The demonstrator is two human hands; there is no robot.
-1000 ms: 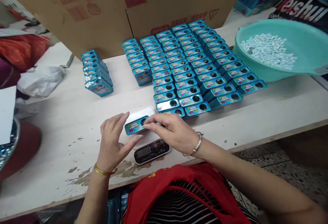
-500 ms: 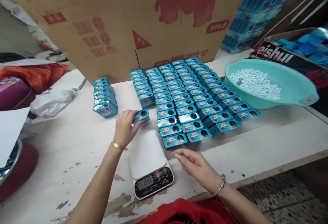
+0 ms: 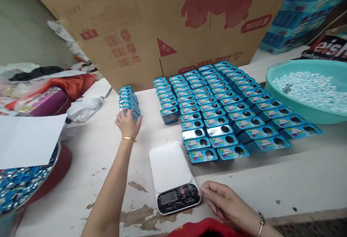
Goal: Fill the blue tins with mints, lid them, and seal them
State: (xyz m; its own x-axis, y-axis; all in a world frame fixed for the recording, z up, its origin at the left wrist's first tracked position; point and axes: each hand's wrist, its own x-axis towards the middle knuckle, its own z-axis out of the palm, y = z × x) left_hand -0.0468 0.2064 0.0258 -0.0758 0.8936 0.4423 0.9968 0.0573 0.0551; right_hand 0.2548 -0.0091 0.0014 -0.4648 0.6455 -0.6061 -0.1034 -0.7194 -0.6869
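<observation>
My left hand [image 3: 127, 124] reaches over the front of a short row of small blue candy tins [image 3: 125, 96] on the left. Its fingers and thumb span the ends of the front tin, which is mostly hidden under them. In the middle stands a white kitchen scale [image 3: 170, 166] with a bare platform and a display that seems to read zero. My right hand [image 3: 230, 204] rests by the scale's lower right corner, fingertips pinched together; what they hold, if anything, is hidden. A separate column of tins [image 3: 169, 113] lies between the short row and the large block.
A large block of tins with round lid holes [image 3: 222, 112] fills the middle right. Behind stands a big cardboard box [image 3: 141, 20]. A teal basin [image 3: 292, 108] of pale candies is at right; a red basin [image 3: 63, 164] of blue wrapped pieces, partly under white paper [image 3: 29, 139], at left.
My left hand has left a tin at the front of the separate column and moved left to the short row. The scale display changed. My right hand drew back toward me. The view shifted left.
</observation>
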